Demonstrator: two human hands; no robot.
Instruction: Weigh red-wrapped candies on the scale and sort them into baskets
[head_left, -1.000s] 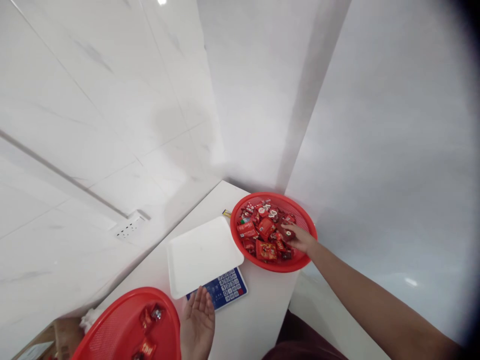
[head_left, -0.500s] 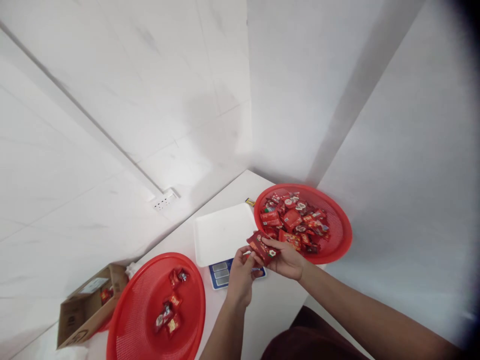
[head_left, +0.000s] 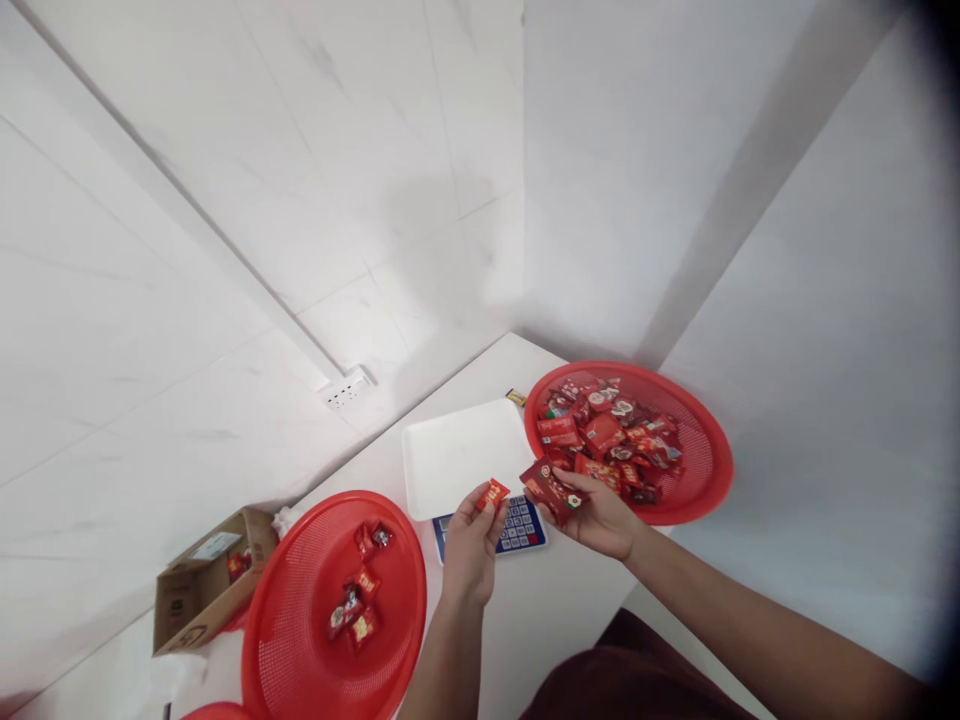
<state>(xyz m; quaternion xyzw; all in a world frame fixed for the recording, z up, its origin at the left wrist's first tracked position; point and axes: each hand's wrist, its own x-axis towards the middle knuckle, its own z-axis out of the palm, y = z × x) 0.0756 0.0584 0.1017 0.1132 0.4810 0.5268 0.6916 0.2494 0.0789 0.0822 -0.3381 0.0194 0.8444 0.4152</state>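
Observation:
Between the fingertips of my left hand is a small red wrapped candy, over the front of the scale. My right hand grips a dark red candy packet with the thumb on top; whether more candies lie beneath it is hidden. Behind both hands stands a digital scale with a bare white pan and a blue keypad, partly covered by my left hand. Just beyond my right hand, a red basket holds a heap of red wrapped candies.
At the left, another red basket has several candies in it. Beside it sits an open cardboard box with red packets inside. A small yellow-black item lies behind the scale. Walls meet the white table at the back.
My left hand has drawn apart from my right, and the small red candy now shows in its fingers. The right hand still holds the dark red packet. The whole view has shifted slightly.

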